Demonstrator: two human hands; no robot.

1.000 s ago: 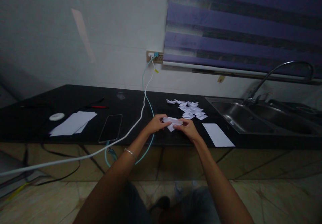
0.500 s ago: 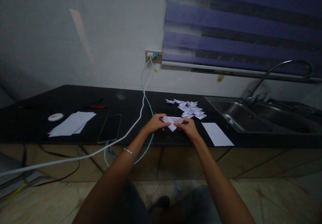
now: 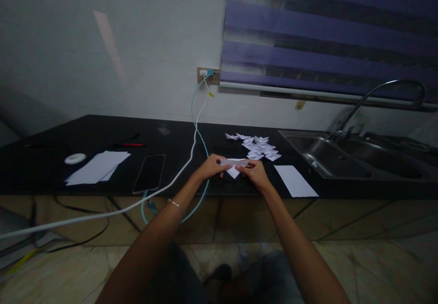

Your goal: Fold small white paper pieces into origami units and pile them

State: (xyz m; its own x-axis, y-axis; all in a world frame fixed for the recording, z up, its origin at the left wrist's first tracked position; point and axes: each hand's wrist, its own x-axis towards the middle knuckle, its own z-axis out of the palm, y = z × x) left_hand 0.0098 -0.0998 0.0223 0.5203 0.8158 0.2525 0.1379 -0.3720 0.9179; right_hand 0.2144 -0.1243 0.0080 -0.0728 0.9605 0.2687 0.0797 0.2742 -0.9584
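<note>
A folded white sheet of paper (image 3: pixel 234 171) is held between my two hands above the front of the dark counter. Its lower part comes to a point facing me, and a flat strip runs across the top. My left hand (image 3: pixel 212 166) pinches the left end, thumb on the near side. At the right end my right hand (image 3: pixel 254 172) pinches it in the same way, thumb close to the middle. Behind my right hand lies a cluster of small folded paper boats (image 3: pixel 258 147). To its right is a flat white sheet (image 3: pixel 295 181).
A stack of white sheets (image 3: pixel 97 168), a white roll (image 3: pixel 75 158), a red pen (image 3: pixel 133 145) and a phone (image 3: pixel 149 173) lie on the left. A white cable (image 3: pixel 178 174) crosses the counter (image 3: pixel 181 135) beside my left arm. A steel sink (image 3: pixel 337 162) is at right.
The strip along the paper's top edge now shows as a wider, greyer band facing me, folded toward the near side. My hands have stayed almost in place.
</note>
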